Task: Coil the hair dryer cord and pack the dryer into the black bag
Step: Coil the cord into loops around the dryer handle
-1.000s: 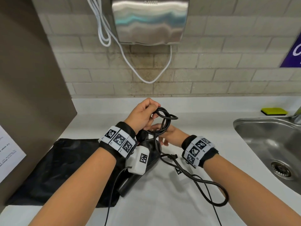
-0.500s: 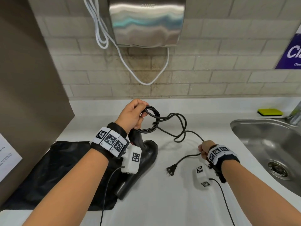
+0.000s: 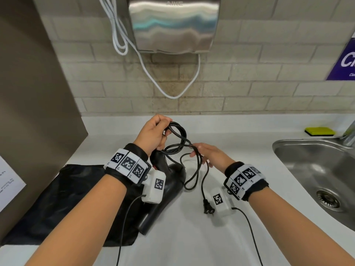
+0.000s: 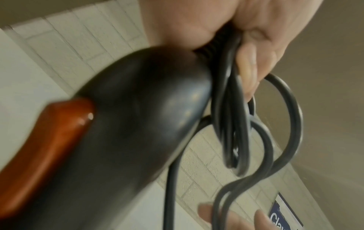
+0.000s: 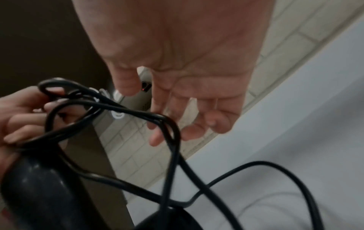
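White counter (image 3: 240,143) below a tiled wall, steel sink (image 3: 299,150) at right. My left hand (image 3: 153,134) curls round gathered loops of the cord (image 3: 179,137) above the hair dryer (image 3: 169,187), which lies partly on the black bag (image 3: 63,198). My right hand (image 3: 212,153), fingers loosely spread, touches a strand; the plug (image 3: 208,209) rests on the counter. My left forearm hides part of the dryer.

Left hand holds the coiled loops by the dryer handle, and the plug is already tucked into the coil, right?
Not quite. The left hand holds the loops, but the plug still lies loose on the counter, as the head view shows.
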`<state>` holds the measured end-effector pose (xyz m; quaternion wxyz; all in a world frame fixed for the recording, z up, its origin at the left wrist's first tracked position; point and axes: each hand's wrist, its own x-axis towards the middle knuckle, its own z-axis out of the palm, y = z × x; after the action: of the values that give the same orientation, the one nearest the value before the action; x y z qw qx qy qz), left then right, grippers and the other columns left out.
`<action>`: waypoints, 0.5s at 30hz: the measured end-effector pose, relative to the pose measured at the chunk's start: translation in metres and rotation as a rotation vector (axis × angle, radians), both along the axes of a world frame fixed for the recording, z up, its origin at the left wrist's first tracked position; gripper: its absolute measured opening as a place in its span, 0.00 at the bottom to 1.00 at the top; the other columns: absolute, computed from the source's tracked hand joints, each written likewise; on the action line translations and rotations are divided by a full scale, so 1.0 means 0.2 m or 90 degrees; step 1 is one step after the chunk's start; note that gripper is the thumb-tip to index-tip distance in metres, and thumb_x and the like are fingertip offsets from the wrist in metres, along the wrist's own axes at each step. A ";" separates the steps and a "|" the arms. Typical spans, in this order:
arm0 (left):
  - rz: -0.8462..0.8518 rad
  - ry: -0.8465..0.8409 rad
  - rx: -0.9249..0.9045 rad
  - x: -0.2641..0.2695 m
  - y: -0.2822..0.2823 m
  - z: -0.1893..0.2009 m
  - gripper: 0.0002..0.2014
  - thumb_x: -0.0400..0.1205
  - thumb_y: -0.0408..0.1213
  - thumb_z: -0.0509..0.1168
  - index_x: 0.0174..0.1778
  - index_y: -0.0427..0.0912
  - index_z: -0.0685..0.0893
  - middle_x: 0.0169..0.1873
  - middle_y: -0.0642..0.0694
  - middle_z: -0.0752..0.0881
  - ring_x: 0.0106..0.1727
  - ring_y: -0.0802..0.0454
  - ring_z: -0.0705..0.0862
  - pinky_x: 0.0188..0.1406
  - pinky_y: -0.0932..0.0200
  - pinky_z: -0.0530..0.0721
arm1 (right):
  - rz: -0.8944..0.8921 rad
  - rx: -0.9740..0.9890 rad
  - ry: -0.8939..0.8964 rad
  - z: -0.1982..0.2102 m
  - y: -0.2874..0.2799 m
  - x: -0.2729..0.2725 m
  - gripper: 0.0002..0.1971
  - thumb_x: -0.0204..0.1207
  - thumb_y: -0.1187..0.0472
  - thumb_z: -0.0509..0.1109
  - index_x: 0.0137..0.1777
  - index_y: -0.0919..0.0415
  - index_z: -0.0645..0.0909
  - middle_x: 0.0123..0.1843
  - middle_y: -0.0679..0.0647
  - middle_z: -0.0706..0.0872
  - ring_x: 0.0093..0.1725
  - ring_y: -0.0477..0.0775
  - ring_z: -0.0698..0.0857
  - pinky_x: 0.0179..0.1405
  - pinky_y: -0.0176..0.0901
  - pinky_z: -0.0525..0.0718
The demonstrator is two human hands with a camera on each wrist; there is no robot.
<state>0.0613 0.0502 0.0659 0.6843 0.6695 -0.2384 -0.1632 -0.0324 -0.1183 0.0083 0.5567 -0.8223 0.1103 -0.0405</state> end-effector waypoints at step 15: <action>-0.017 -0.007 -0.014 -0.05 -0.03 0.00 0.09 0.87 0.35 0.52 0.42 0.43 0.74 0.21 0.52 0.77 0.11 0.59 0.60 0.12 0.70 0.57 | -0.193 -0.069 -0.390 0.16 0.22 -0.01 0.12 0.78 0.73 0.59 0.35 0.60 0.67 0.27 0.48 0.70 0.22 0.39 0.68 0.24 0.26 0.66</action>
<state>0.0511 0.0435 0.0655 0.6881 0.6594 -0.2533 -0.1661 -0.0353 -0.0749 0.0408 0.5072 -0.7745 0.0569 -0.3737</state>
